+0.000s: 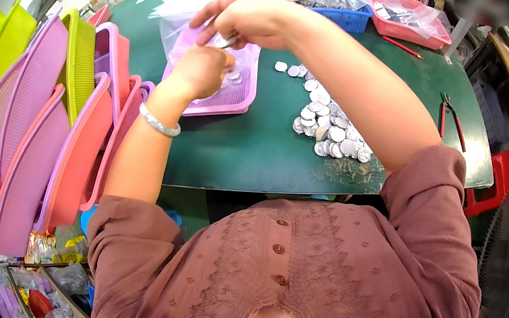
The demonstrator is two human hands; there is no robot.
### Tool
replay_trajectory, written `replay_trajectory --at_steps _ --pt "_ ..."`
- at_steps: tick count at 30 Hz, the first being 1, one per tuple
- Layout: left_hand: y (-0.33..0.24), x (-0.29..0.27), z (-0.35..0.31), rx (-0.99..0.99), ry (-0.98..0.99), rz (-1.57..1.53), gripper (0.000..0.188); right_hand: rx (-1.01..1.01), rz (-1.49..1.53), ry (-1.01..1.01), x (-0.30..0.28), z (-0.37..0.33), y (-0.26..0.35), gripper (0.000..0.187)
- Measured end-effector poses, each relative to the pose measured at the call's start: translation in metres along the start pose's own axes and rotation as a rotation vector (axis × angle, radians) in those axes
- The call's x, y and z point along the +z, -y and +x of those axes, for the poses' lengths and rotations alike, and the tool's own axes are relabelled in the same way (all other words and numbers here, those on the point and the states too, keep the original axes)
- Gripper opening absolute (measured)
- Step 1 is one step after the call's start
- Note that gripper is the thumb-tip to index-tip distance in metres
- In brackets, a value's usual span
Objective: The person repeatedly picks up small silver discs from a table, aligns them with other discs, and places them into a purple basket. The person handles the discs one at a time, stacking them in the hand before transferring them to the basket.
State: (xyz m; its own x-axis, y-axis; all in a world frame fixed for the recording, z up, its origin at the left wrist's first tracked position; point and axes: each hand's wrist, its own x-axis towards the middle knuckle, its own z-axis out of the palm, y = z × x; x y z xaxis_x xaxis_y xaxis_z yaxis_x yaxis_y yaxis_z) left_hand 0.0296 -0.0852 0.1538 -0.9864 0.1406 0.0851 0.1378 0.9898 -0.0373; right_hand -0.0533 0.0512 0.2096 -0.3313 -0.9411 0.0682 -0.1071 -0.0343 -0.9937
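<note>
Over a purple plastic basket (245,97) at the far left of the table, my two hands are close together. My left hand (204,71), with a bangle on its wrist, is closed beside a clear plastic bag (174,27) and appears to grip its edge; its fingertips are partly hidden. Just above it, my right hand (243,20) reaches across from the right and pinches a shiny round metal disc (224,41). A few discs (235,78) show in the basket area. Right of the basket, a loose heap of silvery round discs (337,133) lies on the green table (235,156).
Stacked purple, pink and lime baskets (27,138) stand along my left. At the back are a blue tray (347,20) and a pink tray (434,38) holding bagged parts. Red-handled pliers (450,119) and a red pen (403,47) lie right. A fan (508,243) stands at far right.
</note>
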Motion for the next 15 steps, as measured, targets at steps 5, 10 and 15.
replay_trajectory --at_steps 5,10,15 --pt "0.010 0.016 -0.004 0.086 0.073 -0.149 0.013 0.360 -0.321 0.015 -0.023 0.074 -0.049 0.039" --pt "0.030 0.008 -0.011 -0.048 0.424 -0.264 0.028 0.364 -0.729 -0.037 -0.029 0.085 -0.057 0.013" --pt "0.032 -0.015 -0.010 -0.400 0.418 -0.837 0.043 0.337 -0.807 -0.041 -0.035 0.081 -0.055 0.015"
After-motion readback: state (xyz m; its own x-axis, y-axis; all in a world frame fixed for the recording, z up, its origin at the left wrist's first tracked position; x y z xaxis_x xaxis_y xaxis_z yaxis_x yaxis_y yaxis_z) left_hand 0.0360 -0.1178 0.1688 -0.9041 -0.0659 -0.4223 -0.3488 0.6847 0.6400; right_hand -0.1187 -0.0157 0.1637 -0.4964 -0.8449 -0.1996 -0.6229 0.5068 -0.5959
